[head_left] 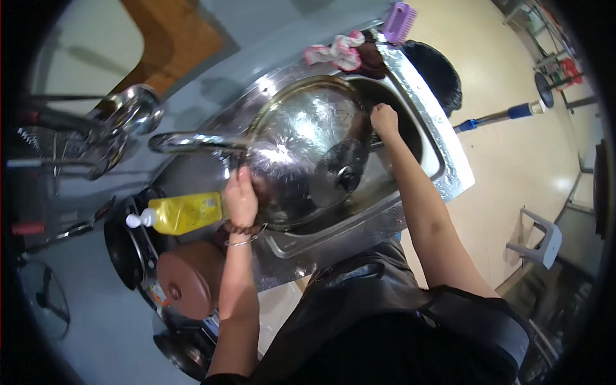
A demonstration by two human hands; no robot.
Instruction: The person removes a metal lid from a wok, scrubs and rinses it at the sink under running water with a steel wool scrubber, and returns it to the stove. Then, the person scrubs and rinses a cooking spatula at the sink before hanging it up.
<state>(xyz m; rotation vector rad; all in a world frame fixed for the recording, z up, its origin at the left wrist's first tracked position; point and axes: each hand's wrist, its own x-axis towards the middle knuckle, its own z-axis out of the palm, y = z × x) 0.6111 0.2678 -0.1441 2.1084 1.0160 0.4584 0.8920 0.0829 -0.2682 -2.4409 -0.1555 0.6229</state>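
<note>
A large, round, shiny metal lid with a dark knob is tilted over the sink. Its surface looks wet and throws back bright reflections. My left hand holds the lid's left edge, fingers pressed together against the metal; beads and a thin bangle circle the wrist. Beside the lid's right edge, above the basin, my right hand is closed in a fist. Whatever lies inside that fist is hidden. The curved faucet reaches toward the lid from the left.
A yellow soap bottle and a brown lidded pot stand left of the sink. Cloths and a purple brush lie at the far corner. Hanging ladles are at left; a black-lined bin and grey stool are right.
</note>
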